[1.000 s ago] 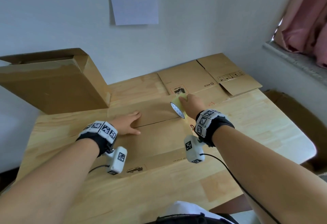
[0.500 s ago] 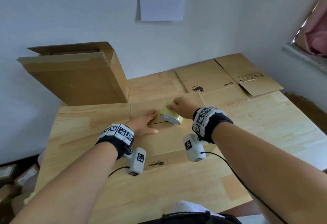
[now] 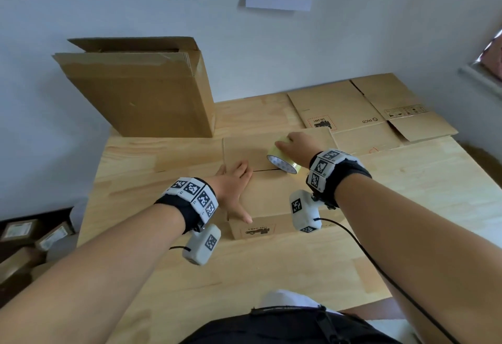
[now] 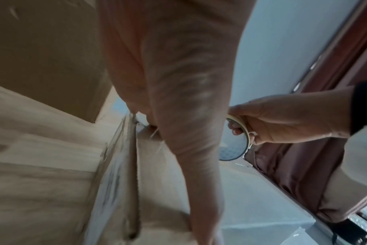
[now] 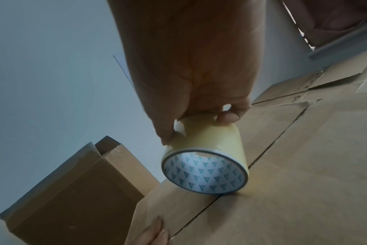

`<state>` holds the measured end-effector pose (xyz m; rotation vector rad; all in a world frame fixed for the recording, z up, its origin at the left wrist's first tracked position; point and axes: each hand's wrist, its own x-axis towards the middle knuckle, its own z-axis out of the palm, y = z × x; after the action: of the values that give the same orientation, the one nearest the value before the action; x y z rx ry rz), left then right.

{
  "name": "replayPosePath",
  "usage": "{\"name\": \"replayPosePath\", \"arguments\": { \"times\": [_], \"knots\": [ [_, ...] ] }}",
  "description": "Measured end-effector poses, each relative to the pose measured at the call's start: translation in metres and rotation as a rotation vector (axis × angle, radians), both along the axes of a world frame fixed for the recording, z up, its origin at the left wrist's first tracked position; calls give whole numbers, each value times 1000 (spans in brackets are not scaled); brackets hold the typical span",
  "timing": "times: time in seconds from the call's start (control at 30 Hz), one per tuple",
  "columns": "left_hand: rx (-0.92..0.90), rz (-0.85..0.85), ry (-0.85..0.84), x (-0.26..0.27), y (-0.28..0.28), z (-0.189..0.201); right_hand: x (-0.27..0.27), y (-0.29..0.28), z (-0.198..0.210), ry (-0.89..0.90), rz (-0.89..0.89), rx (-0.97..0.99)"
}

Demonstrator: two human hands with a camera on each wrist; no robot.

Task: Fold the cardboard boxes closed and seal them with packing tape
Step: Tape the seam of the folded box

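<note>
A closed cardboard box (image 3: 271, 202) lies flat in the middle of the wooden table, its two top flaps meeting in a seam. My left hand (image 3: 235, 180) presses flat on the box top at the left end of that seam, fingers straight. My right hand (image 3: 294, 144) grips a roll of yellowish packing tape (image 3: 282, 160) from above. In the right wrist view the tape roll (image 5: 207, 149) stands tilted with its lower edge touching the seam, and my left fingertips (image 5: 155, 232) show at the bottom. The left wrist view shows my left palm (image 4: 168, 82) and the tape roll (image 4: 235, 147) beyond it.
A carton holding several flat cardboard sheets (image 3: 141, 93) leans on the wall at the back left. An unfolded flat box (image 3: 366, 110) lies at the back right. Bare table (image 3: 163, 275) stretches in front of the box. Small boxes (image 3: 27, 235) sit on the floor at left.
My right hand has carried the tape roll left along the box toward my left hand and set its edge on the seam. The left hand stays flat on the box.
</note>
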<state>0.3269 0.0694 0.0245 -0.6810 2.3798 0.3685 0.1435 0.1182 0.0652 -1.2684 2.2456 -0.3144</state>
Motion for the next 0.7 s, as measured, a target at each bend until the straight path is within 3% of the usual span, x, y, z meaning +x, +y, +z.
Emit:
{"name": "replayPosePath", "arguments": {
  "times": [0.23,0.33,0.57,0.7],
  "knots": [
    [-18,-5,80,4,-1,4,5,3,1,9,-16,-90],
    [-6,13,95,5,1,5,7,10,1,-70,20,-153],
    [41,104,167,9,2,5,12,11,0,-280,92,-87],
    [76,114,211,13,-4,-1,12,9,3,-287,105,-36]
  ]
}}
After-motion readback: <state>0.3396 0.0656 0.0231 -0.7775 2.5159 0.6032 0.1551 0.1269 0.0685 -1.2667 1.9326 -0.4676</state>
